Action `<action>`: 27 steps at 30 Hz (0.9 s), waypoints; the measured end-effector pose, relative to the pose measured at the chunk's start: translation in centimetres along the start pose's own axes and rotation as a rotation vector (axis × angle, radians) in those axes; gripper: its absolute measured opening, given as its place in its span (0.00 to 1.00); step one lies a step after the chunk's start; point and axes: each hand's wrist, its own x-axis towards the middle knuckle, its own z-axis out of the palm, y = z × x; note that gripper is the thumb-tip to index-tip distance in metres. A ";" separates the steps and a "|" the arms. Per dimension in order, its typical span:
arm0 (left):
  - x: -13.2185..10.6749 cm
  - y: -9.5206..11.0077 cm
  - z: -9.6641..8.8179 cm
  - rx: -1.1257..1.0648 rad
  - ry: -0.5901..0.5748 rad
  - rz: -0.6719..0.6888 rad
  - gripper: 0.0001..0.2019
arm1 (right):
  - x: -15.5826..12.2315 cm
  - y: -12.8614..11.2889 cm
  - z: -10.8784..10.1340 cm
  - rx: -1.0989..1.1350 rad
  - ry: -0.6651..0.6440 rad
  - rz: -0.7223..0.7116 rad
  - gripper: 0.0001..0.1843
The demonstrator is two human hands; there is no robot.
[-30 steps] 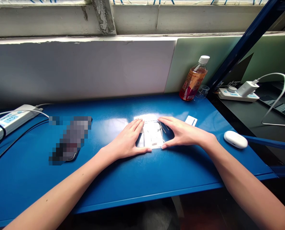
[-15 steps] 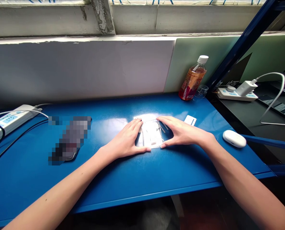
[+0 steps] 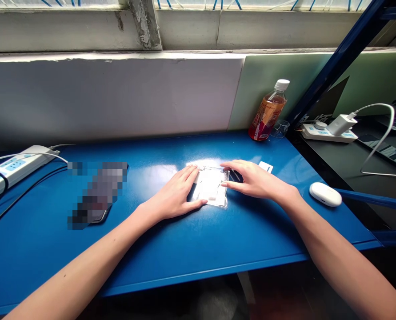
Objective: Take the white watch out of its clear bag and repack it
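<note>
A flat, clear plastic package [image 3: 213,184] with white contents lies on the blue table, washed out by glare. My left hand [image 3: 176,193] holds its left side, the fingers along the far left edge and the thumb on the near edge. My right hand [image 3: 251,178] is at its right side, thumb and fingers apart. The right index fingertip is by the far right corner and the thumb tip overlaps the right edge. Whether they press on it I cannot tell. A small white card [image 3: 265,167] lies just behind my right hand, partly hidden.
A drink bottle [image 3: 269,111] and a clear cup-like piece [image 3: 280,129] stand at the back right. A white earbud case [image 3: 325,194] lies to the right. A partly blurred phone [image 3: 101,195] and a corded power strip [image 3: 21,166] are left. A blue post [image 3: 338,62] rises at right.
My right thumb has moved up from the near right corner toward the middle of the right edge. The package has turned slightly, its near right corner now showing. My left hand has hardly moved.
</note>
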 end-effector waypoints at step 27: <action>0.2 -0.8 -1.0 0.003 0.077 0.022 0.39 | 0.1 0.1 -0.9 0.183 -0.274 0.103 0.47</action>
